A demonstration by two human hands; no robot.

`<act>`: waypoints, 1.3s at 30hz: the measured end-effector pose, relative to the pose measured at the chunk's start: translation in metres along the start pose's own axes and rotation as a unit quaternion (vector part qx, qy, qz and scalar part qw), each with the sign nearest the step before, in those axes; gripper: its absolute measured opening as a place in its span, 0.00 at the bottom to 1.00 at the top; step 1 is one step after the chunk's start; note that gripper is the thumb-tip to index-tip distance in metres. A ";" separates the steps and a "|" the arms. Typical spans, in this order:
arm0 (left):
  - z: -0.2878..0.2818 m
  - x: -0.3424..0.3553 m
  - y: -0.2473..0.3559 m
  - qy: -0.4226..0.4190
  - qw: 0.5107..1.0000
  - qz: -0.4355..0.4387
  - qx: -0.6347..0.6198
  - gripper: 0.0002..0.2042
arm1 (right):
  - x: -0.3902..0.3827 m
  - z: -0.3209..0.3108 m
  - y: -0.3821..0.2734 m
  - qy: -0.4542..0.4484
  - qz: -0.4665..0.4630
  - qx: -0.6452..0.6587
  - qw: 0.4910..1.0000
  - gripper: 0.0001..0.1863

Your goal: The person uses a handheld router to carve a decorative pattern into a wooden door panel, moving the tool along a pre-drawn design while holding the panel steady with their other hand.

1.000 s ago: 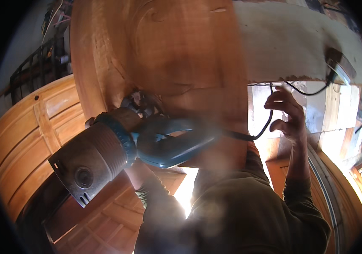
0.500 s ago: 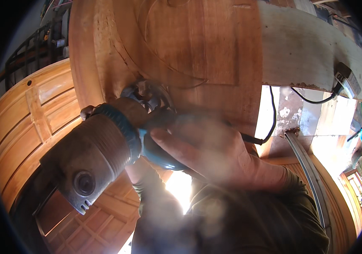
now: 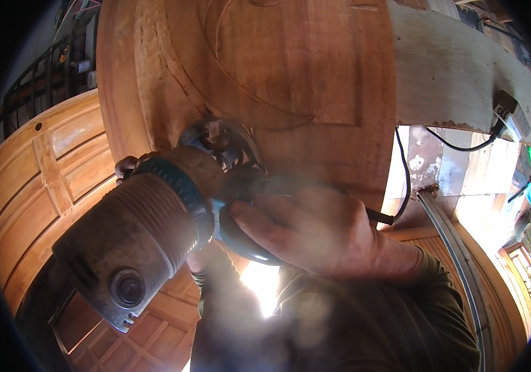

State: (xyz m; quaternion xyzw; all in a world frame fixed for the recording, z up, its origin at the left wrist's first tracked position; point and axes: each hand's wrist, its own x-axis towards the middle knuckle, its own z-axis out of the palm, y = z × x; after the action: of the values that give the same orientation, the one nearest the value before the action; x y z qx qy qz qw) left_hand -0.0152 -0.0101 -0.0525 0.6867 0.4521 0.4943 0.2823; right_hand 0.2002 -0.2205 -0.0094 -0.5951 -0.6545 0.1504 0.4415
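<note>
A wood router (image 3: 123, 239) with a dusty grey motor housing and a teal collar leans over a reddish-brown wooden panel (image 3: 315, 56). Its round base (image 3: 234, 139) meets the panel beside a curved carved groove (image 3: 234, 80). My right hand (image 3: 315, 229) is wrapped round the router's dark and teal side grip, thumb lying along it. On the router's far left side, only the fingertips of my left hand (image 3: 127, 166) show, curled against it. The motor housing hides the rest of that hand. Part of the left wrist appears below the collar.
A power cord (image 3: 404, 167) runs off to the right of the grip. A pale board (image 3: 451, 68) carries a dark plug connector (image 3: 506, 106) on its edge. Panelled wooden doors (image 3: 48, 161) stand at the left. A metal rail (image 3: 455, 248) curves down at the right.
The router and both hands have shifted slightly right and down in the picture. The panel's right edge has also moved a little right. Both hands keep their hold.
</note>
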 end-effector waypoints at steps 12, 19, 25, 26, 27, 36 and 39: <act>0.016 0.011 0.003 0.014 0.998 -0.006 -0.058 0.19 | 0.037 -0.027 0.008 0.058 0.010 0.031 0.998 0.26; 0.009 0.018 0.009 0.046 0.988 -0.055 -0.138 0.19 | 0.066 -0.032 0.020 0.037 0.079 0.166 0.982 0.27; 0.009 0.011 0.002 0.026 0.965 -0.059 -0.254 0.20 | 0.055 -0.028 0.018 0.033 0.122 0.119 0.985 0.25; 0.003 0.009 -0.008 0.000 0.986 -0.044 -0.160 0.25 | 0.053 -0.027 0.017 0.018 0.120 0.112 0.986 0.25; -0.007 0.012 -0.030 -0.008 0.975 -0.090 -0.205 0.26 | 0.051 -0.024 0.012 0.023 0.120 0.102 0.987 0.24; 0.003 0.021 -0.042 0.001 0.886 -0.003 -0.465 0.14 | 0.052 -0.003 -0.008 0.026 0.130 0.213 0.968 0.18; 0.008 0.020 -0.019 0.009 0.909 -0.052 -0.413 0.16 | 0.050 -0.012 0.009 0.034 0.124 0.162 0.978 0.17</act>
State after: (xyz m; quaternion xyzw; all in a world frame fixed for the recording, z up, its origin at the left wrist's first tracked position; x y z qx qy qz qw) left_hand -0.0118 0.0170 -0.0631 0.4792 0.2453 0.6278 0.5622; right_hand 0.2205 -0.1765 0.0110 -0.5968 -0.5272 0.2876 0.5321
